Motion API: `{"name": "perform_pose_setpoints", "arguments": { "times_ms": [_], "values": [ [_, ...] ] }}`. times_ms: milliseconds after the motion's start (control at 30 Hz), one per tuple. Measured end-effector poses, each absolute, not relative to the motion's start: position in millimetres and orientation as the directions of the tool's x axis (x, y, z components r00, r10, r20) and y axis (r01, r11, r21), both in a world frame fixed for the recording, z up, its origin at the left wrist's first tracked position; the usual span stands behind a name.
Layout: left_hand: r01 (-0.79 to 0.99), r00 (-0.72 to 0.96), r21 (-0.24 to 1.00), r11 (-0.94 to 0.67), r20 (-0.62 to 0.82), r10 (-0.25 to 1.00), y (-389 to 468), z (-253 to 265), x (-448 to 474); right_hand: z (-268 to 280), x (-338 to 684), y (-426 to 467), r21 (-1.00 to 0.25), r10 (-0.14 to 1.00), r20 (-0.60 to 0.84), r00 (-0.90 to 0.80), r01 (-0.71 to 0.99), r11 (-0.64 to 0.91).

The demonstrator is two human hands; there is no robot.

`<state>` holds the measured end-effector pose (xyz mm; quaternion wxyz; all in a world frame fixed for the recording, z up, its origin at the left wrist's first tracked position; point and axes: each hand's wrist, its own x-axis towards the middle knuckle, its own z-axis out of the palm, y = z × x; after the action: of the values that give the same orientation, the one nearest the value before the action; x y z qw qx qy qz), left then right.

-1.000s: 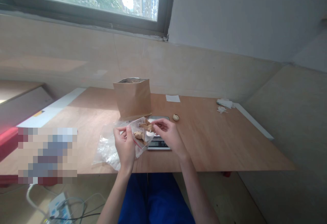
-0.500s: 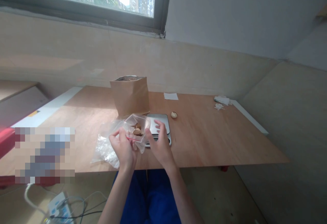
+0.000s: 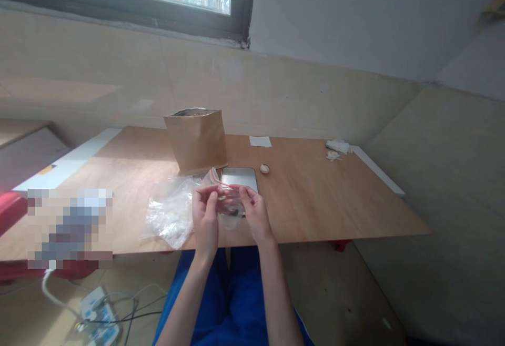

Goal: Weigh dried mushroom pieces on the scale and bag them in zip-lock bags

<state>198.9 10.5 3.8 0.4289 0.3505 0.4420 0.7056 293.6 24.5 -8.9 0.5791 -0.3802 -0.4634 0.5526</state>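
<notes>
Both hands, left hand (image 3: 205,214) and right hand (image 3: 254,214), pinch the zip bag (image 3: 229,199) top; one slip spills pieces onto my table (image 3: 315,199)

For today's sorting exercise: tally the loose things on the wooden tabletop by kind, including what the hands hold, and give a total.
Clear plastic bags: 2, the zip bag pinched between the left hand and right hand, and the crumpled bag pile
Brown paper bag: 1
Scale: 1
Nut: 1
White paper slip: 1
White crumpled scraps: 1 cluster
Total: 7
</notes>
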Motion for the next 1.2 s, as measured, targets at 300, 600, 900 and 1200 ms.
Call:
{"name": "perform_pose_setpoints", "arguments": {
  "times_ms": [300,600,900,1200],
  "values": [
    [0.059,-0.198,0.997,-0.053,0.063,0.978,28,-9,155,-12,313,11,-0.904,0.991,0.065,-0.117,-0.427,0.009],
    [-0.034,-0.417,0.982,-0.186,0.155,0.895,18,-14,161,-14,323,8,-0.995,0.991,0.059,-0.124,-0.09,0.048],
    [0.232,-0.526,0.938,-0.258,0.344,0.778,10,-24,166,-17,337,6,-0.989,0.988,0.143,-0.052,0.035,0.145],
    [0.219,-0.543,0.938,-0.269,0.346,0.765,4,-24,174,-16,331,2,-0.921,0.926,0.321,0.199,0.293,0.257]
  ]
}}
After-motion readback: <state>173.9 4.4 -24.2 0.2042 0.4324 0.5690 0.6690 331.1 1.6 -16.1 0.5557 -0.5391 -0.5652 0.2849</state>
